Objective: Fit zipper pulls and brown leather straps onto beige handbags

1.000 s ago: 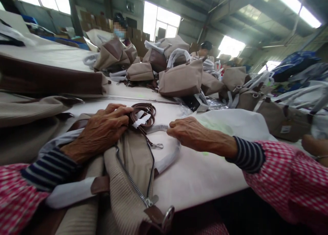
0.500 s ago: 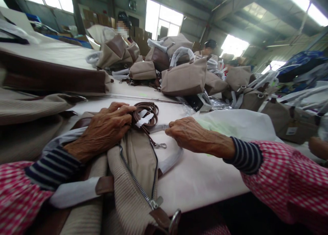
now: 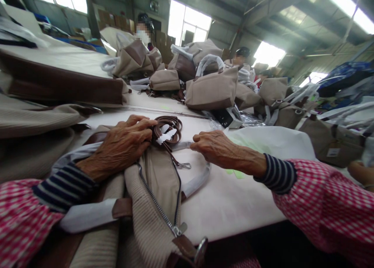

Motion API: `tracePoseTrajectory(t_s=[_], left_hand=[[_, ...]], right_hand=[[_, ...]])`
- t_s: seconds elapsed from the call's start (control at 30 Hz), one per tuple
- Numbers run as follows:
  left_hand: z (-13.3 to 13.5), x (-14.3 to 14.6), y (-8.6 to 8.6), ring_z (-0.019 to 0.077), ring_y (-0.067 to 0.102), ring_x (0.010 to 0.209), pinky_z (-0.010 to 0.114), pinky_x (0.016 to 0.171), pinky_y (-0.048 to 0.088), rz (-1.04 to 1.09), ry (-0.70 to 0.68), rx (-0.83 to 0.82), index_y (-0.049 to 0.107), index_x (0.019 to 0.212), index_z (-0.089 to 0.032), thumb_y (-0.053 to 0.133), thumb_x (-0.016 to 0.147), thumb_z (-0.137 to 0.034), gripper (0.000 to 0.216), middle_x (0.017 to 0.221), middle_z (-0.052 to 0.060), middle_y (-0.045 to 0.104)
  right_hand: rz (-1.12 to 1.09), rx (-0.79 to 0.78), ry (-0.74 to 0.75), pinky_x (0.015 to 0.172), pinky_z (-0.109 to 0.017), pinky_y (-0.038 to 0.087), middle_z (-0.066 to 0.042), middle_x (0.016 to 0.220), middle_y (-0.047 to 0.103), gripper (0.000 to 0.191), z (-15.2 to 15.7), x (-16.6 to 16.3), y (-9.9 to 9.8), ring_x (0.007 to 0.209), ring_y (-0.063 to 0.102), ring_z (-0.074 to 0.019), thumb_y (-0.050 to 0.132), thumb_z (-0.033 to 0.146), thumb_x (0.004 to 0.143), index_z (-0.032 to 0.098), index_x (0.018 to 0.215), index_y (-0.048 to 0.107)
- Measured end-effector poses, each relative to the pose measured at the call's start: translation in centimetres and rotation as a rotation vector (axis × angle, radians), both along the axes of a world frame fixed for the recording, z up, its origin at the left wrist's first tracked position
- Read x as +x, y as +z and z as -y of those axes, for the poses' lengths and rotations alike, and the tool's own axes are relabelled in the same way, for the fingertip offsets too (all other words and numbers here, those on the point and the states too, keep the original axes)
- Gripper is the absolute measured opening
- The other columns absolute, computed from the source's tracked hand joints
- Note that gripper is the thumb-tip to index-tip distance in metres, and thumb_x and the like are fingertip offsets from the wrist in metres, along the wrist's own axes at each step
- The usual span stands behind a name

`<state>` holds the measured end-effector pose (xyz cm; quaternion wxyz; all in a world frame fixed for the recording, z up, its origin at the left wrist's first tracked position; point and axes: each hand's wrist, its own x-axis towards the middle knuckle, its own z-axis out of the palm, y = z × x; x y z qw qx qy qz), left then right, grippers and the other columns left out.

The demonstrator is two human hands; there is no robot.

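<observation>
A tan corduroy handbag (image 3: pixel 149 205) lies before me with its zipper (image 3: pixel 156 201) undone and the lining showing. At its far end is a coiled brown leather strap (image 3: pixel 177 123), bound with a white tie (image 3: pixel 166 136); its metal clasp (image 3: pixel 184 165) rests on the table. My left hand (image 3: pixel 122 145) lies over the bag's far end, fingers closed against the coil's left side, thumb hidden. My right hand (image 3: pixel 217 145) is closed in a pinch above the bag's paper-wrapped handle (image 3: pixel 198 182); what its fingertips hold is hidden.
Several tan bags (image 3: pixel 212 89) are piled across the white table (image 3: pixel 222 209). More bags (image 3: pixel 37 80) lie at left. A black-and-white box (image 3: pixel 230 118) and a white sheet (image 3: pixel 280 139) are beyond my right hand. Another person's hand (image 3: pixel 360 172) shows at right; co-workers are at the back.
The view has shifted slightly. My right hand has moved a little, uncovering green patches on the table below its wrist. My left hand stays at the coil.
</observation>
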<state>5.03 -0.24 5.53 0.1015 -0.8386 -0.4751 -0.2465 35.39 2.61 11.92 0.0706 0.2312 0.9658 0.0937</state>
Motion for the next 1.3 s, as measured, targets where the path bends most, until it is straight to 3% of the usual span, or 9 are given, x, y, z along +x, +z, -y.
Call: tracePoseTrajectory(t_s=[0.4,0.8,0.9,1.13,1.3], left_hand=[[0.1,0.1,0.1,0.0331,0.056,0.13,0.052,0.102,0.05,-0.018,0.003,0.016,0.07,0.084,-0.022,0.046,0.097,-0.026,0.028,0.14,0.004,0.067],[-0.1,-0.2,-0.1,0.0335,0.055,0.131,0.054,0.107,0.048,-0.025,-0.007,0.013,0.07,0.087,-0.022,0.047,0.097,-0.026,0.026,0.143,0.005,0.065],[-0.1,-0.2,-0.2,0.0328,0.054,0.132,0.054,0.11,0.047,-0.016,-0.009,0.007,0.072,0.089,-0.022,0.048,0.096,-0.025,0.025,0.143,0.005,0.065],[-0.1,-0.2,-0.2,0.0318,0.054,0.132,0.052,0.112,0.047,-0.001,-0.014,-0.008,0.072,0.087,-0.022,0.048,0.096,-0.025,0.026,0.142,0.004,0.066],[0.0,0.0,0.1,0.031,0.053,0.133,0.051,0.114,0.047,-0.022,-0.004,-0.021,0.072,0.089,-0.022,0.047,0.096,-0.023,0.026,0.143,0.005,0.064]], right_hand=[[-0.014,-0.007,0.049,0.066,-0.036,0.022,-0.005,0.092,0.063,0.022,0.2,0.0,0.4,0.077,0.048,-0.0179,0.048,0.001,0.095,0.017,0.094,0.063],[-0.033,-0.001,0.012,0.065,-0.035,0.021,-0.007,0.094,0.064,0.019,0.6,-1.8,0.0,0.084,0.048,-0.0196,0.052,0.004,0.094,0.017,0.089,0.064],[-0.047,-0.041,0.027,0.067,-0.034,0.024,-0.007,0.091,0.065,0.019,0.8,-2.0,-0.5,0.088,0.049,-0.0203,0.052,0.006,0.096,0.017,0.084,0.062],[-0.154,-0.283,-0.04,0.066,-0.029,0.028,-0.002,0.088,0.064,0.016,1.9,-1.8,-1.1,0.071,0.046,-0.0145,0.056,0.004,0.09,0.019,0.094,0.06],[-0.153,-0.218,-0.031,0.069,-0.03,0.028,-0.002,0.082,0.059,0.016,2.5,-1.6,-1.1,0.078,0.046,-0.0175,0.053,0.005,0.092,0.02,0.089,0.057]])
